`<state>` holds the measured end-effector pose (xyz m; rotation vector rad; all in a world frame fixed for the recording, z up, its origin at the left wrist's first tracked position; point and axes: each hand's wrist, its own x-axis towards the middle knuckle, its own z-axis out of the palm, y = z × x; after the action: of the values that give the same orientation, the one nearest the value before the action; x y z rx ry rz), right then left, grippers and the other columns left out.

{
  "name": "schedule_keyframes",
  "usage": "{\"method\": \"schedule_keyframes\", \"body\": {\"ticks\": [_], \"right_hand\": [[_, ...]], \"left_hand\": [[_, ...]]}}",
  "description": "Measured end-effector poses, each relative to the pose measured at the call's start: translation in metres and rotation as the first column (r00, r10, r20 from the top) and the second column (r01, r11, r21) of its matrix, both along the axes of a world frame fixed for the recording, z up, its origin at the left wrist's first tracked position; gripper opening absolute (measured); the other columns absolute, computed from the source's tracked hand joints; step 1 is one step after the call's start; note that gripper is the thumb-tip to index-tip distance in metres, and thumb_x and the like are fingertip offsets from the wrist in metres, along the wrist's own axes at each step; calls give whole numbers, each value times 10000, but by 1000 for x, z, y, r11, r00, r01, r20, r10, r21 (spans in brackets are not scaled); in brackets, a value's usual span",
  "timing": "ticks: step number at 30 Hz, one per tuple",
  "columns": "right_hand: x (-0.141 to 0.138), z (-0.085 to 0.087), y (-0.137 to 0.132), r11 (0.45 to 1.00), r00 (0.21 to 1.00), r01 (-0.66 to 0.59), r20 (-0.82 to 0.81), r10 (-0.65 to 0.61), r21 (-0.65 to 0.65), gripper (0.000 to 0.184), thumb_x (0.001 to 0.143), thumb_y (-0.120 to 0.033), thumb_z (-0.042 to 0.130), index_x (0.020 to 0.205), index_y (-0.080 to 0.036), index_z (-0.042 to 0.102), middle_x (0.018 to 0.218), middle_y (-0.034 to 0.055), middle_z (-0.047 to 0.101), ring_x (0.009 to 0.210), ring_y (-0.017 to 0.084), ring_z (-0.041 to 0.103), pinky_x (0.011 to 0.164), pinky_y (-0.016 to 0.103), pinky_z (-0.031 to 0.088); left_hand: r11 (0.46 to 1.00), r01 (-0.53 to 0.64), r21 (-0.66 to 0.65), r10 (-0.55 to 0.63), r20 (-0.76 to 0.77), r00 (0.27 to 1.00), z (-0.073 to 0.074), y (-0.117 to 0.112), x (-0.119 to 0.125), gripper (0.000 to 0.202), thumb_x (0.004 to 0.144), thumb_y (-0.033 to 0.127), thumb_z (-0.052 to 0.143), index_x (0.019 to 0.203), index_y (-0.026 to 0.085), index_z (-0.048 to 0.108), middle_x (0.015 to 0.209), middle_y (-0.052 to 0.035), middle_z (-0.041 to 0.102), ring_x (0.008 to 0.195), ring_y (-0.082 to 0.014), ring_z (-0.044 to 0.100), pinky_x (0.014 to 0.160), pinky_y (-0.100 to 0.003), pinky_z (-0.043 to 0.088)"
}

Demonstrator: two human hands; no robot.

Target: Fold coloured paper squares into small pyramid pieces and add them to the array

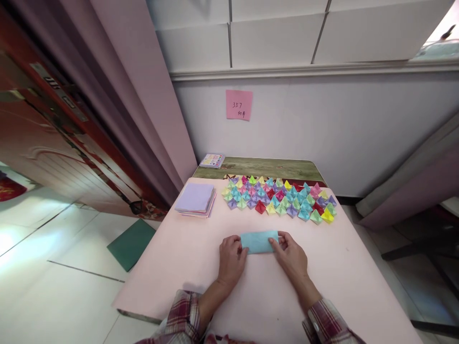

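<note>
A light blue sheet of paper (258, 241), folded into a narrow rectangle, lies on the pink table cover (172, 267) in front of me. My left hand (231, 258) pinches its left end with thumb and fingers. My right hand (291, 257) pinches its right end the same way. Both hands rest on the table, and plaid sleeves cover my forearms.
Several small folded paper shapes (279, 198) in many colours lie in rows beyond the blue sheet. A stack of coloured paper sheets (196, 199) sits at the left. A paper pack (212, 160) lies at the wooden table's far edge. A green sheet (132, 243) lies on the floor. A pink note (238, 104) hangs on the wall.
</note>
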<state>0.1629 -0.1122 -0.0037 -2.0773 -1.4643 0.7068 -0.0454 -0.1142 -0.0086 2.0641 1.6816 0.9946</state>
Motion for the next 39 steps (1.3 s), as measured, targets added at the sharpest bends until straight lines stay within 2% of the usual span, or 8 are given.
{"method": "schedule_keyframes", "body": {"ticks": [8,14,17,20,26,32,36,39], "right_hand": [[-1,-3,-5,996,992,1,126,-12,86,469,809,-470,555,1227,-258,530,1092,28,626,933,204,632,659,279,431],[-7,18,19,984,950,-156,260,174,-89,553,703,-516,685,1160,-239,545,1127,71,616,936,237,644,659,299,428],[-10,28,32,962,930,-168,289,227,-216,604,597,-517,775,1074,-223,552,937,65,684,877,272,664,664,313,424],[-10,29,34,949,926,-163,291,242,-271,472,605,-536,765,905,-221,583,839,62,689,848,276,667,641,306,411],[-9,18,21,990,942,-109,309,130,-85,514,634,-505,744,1032,-230,570,1076,76,613,882,232,647,608,279,387],[-9,14,22,990,989,-52,132,69,-128,424,637,-404,741,977,-208,580,844,38,652,791,222,637,577,262,357],[-4,10,16,995,993,-71,-94,65,-66,209,698,-406,675,709,-206,617,620,-6,603,624,182,580,541,250,335],[-2,14,8,998,958,-58,-281,63,27,331,749,-511,619,657,-194,622,541,-31,547,549,156,521,525,243,353]], "left_hand": [[999,-18,-38,16,-64,998,1,1,1,81,778,153,600,755,191,532,1005,-64,607,973,-244,538,861,-420,421],[1000,13,22,-12,-64,998,-9,0,-2,433,799,137,572,1221,221,529,1210,-89,566,1128,-264,511,950,-450,407],[994,77,72,-70,-93,993,-11,-1,-2,310,811,102,550,1076,240,633,1222,-86,562,1112,-258,523,957,-452,400],[988,127,91,-116,-120,986,-8,-3,-3,243,828,83,522,943,238,670,1172,-79,589,1090,-245,530,945,-449,398],[978,185,92,-163,-204,965,-1,-10,-2,229,840,90,509,958,223,654,1167,-95,598,1129,-254,508,1010,-498,338],[974,212,77,-191,-222,956,-3,-13,1,282,843,55,492,940,258,661,1077,-55,652,1091,-242,530,1050,-558,243],[974,217,57,-212,-80,974,-2,-13,-5,255,844,85,510,948,253,672,1076,-57,661,1076,-240,549,1030,-543,276],[988,149,46,-153,120,981,10,-12,-6,166,834,188,573,967,214,669,1044,-80,661,1039,-248,566,980,-489,362]]}}
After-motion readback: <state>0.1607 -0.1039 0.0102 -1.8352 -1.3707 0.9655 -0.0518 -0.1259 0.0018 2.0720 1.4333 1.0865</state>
